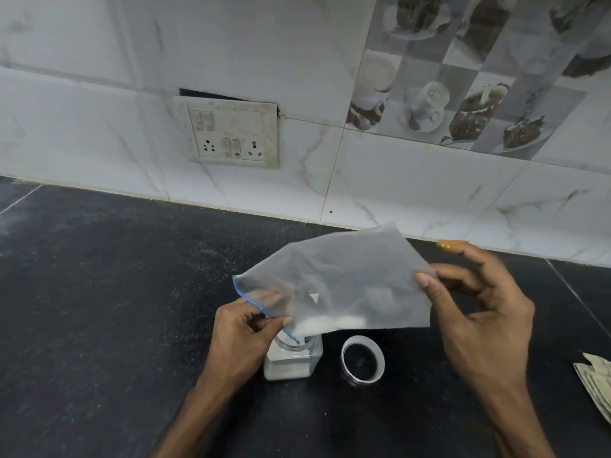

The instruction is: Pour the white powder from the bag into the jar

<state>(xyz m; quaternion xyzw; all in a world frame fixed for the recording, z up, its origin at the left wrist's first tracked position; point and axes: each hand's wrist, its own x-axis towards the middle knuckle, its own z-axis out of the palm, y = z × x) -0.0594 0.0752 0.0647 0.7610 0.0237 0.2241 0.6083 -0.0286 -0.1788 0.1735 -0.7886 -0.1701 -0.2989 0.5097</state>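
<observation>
A clear zip bag (340, 276) with a blue seal strip is tilted mouth-down over a small clear jar (292, 360) on the dark counter. White powder (327, 322) is gathered at the bag's low corner, right above the jar's mouth. The jar holds white powder in its lower part. My left hand (246, 328) pinches the bag's mouth edge beside the jar. My right hand (476, 312) grips the bag's raised far end between thumb and fingers.
The jar's lid (362, 359) lies upside down on the black counter (99, 292) just right of the jar. Folded banknotes (596, 381) sit at the right edge. A tiled wall with a switch and socket plate (231, 132) rises behind the counter.
</observation>
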